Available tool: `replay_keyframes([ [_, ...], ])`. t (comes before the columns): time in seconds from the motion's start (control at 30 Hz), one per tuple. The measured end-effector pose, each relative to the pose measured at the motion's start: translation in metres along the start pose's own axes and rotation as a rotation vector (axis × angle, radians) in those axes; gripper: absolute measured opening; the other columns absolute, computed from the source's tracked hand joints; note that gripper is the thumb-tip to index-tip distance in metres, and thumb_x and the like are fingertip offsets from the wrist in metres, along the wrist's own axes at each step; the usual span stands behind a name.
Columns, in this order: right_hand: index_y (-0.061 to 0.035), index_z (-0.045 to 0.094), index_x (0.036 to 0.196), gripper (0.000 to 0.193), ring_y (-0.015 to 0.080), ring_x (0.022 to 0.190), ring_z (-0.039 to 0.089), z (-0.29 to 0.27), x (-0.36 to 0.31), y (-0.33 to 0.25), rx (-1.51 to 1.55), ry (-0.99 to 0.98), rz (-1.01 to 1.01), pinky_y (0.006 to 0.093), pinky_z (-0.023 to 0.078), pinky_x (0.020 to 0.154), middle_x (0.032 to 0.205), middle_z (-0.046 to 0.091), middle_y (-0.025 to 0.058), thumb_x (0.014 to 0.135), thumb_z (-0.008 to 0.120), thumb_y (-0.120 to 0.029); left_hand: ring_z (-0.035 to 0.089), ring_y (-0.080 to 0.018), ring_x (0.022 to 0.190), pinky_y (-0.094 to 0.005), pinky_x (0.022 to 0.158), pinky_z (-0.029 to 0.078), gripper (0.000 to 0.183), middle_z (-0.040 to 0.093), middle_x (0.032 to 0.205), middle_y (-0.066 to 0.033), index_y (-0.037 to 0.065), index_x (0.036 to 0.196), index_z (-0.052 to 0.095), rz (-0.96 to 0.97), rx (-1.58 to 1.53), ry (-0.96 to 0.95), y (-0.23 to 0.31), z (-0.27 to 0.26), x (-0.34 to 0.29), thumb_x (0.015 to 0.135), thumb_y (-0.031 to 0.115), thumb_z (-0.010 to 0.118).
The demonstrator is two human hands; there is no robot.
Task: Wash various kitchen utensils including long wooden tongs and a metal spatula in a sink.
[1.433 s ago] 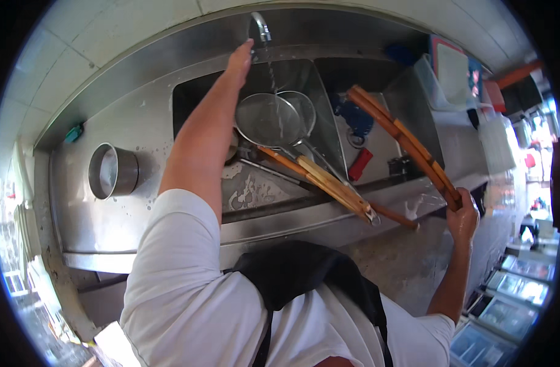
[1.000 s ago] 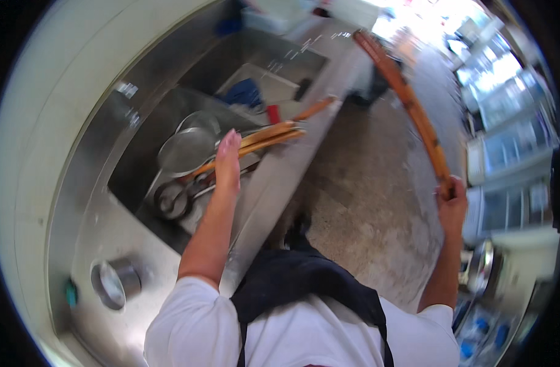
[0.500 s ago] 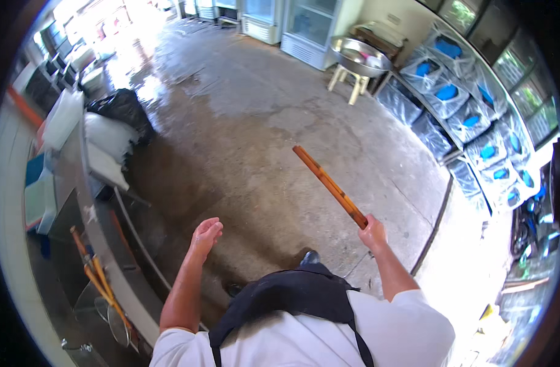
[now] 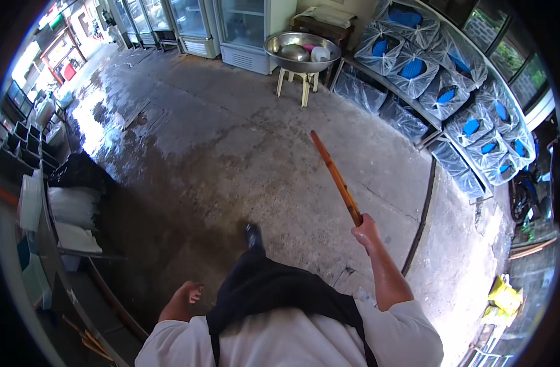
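Observation:
My right hand (image 4: 368,232) is closed around the lower end of a long orange-brown wooden stick (image 4: 336,177) with darker patches. The stick points forward and a little left, over the concrete floor. Low on the left, beside my body, my left hand (image 4: 189,293) hangs with loosely curled fingers, slightly apart, and holds nothing. A dark apron (image 4: 280,284) covers my front, and one dark boot (image 4: 254,237) shows ahead of it.
A wide metal basin (image 4: 302,54) rests on a pale stool (image 4: 304,92) ahead. Glass-door coolers (image 4: 242,37) stand behind it. Plastic-wrapped bundles with blue parts (image 4: 445,95) fill a rack on the right. A black bag (image 4: 81,172) lies left; wet floor (image 4: 99,125) shines beyond.
I have moved forward, so the basin and rack appear nearer. My left hand has swung down and back. The stick, still in my right hand, stands steeper in view.

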State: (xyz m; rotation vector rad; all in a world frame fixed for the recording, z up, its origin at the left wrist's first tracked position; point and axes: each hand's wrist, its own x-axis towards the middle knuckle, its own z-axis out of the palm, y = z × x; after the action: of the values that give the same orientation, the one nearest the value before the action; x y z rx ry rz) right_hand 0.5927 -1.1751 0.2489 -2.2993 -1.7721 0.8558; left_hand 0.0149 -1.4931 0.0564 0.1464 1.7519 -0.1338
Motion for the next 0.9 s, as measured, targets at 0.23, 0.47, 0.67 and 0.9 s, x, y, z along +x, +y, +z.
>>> replay_keyframes([
  [0.23,-0.0028,0.061,0.106,0.041,0.0415,0.098,0.064,-0.013,0.183,-0.080,-0.022,0.011,0.039,0.0465,0.050,0.084,0.100,0.067,0.0243,0.070,0.069,-0.019,0.062,-0.0230,0.087,-0.0463,0.072,0.050,0.035,0.064,0.094,-0.0064,0.018,0.118,0.063,0.065,-0.218,-0.037,0.237,-0.072,0.057,0.092,0.041,0.059],
  [0.47,0.0007,0.059,0.092,0.033,0.0293,0.067,0.063,-0.026,0.348,-0.161,0.102,-0.040,0.133,0.0411,0.051,0.059,0.078,0.063,0.0154,0.069,0.074,-0.018,0.064,-0.0152,0.073,-0.0356,0.062,0.052,0.026,0.068,0.083,-0.0029,0.014,0.102,0.070,0.660,-0.088,0.364,0.561,-0.198,0.031,0.090,0.037,0.065],
  [0.67,-0.0036,0.056,0.091,0.025,0.0144,0.049,0.050,-0.036,0.551,-0.258,0.451,-0.188,0.232,0.0309,0.044,0.043,0.066,0.054,0.0046,0.078,0.073,-0.016,0.055,-0.0093,0.060,-0.0277,0.051,0.044,0.026,0.063,0.075,0.0020,0.009,0.099,0.070,0.984,-0.724,0.284,0.728,-0.268,-0.015,0.087,0.032,0.072],
  [0.9,-0.0039,0.057,0.087,0.024,0.0141,0.045,0.048,-0.039,0.894,-0.416,0.658,-0.252,0.173,0.0300,0.040,0.040,0.061,0.052,0.0035,0.078,0.075,-0.018,0.050,-0.0179,0.049,-0.0380,0.045,0.038,0.030,0.052,0.054,-0.0023,0.005,0.061,0.059,0.213,-0.484,0.522,0.627,-0.202,0.024,0.082,0.026,0.065],
])
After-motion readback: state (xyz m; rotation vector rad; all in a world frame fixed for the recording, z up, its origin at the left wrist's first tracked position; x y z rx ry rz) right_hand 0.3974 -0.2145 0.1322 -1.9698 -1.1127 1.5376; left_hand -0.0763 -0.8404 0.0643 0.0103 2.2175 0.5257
